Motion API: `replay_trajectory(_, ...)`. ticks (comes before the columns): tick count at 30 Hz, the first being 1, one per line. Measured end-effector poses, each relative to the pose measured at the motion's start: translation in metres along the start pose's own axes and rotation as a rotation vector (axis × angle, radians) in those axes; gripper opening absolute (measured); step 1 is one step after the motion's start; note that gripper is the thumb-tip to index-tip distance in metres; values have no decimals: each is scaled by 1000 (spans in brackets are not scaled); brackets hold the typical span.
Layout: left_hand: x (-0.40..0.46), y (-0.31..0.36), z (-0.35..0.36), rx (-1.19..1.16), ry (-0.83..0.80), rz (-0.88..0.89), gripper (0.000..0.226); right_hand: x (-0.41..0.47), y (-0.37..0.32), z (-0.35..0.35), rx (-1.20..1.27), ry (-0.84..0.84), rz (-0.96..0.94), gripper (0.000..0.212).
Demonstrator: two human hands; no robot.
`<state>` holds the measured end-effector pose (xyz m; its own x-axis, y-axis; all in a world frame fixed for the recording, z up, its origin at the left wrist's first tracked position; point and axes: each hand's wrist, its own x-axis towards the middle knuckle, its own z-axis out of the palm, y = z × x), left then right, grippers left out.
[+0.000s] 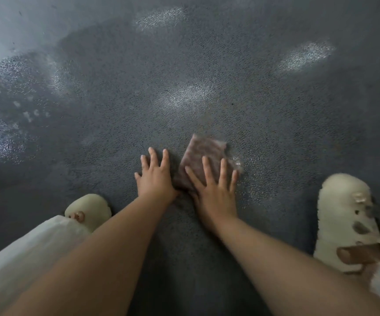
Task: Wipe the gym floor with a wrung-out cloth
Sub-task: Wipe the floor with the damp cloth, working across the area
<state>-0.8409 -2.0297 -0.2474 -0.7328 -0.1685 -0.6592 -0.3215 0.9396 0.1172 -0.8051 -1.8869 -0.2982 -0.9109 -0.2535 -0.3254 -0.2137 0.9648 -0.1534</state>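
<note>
Stretching away on all sides of the cloth, the dark speckled floor point(207, 65) showed wet sheen ahead and to the left. Two pale slippers, one point(341, 220) well to the cloth's right and one point(88, 209) to its left, flanked the arms. The right hand point(214, 190) pressed flat on the cloth's near half, fingers spread. The left hand point(155, 176) lay on bare floor just left of it, fingers spread too. The folded brownish cloth point(204, 149) lay flat between the slippers. Damp patches might make a palm or slipper slide; one-handed pressure might let the cloth bunch.
</note>
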Motion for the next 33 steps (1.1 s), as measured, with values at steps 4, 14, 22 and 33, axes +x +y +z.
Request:
replay_trajectory(4,3,-2,-4,22,-37,35,107,-24,15,8,42,47,140,54)
replay_trajectory(14,2,-9,-7,24,-102,82,123,55,59,-33,152,38,660,57)
replay_trajectory(22,1,-24,-7,-77,-79,134,116,68,-3,-30,127,25,427,56)
replay_trajectory(33,-32,-116,-1,-78,23,25,107,-24,-101,11,-34,-126,-209,50)
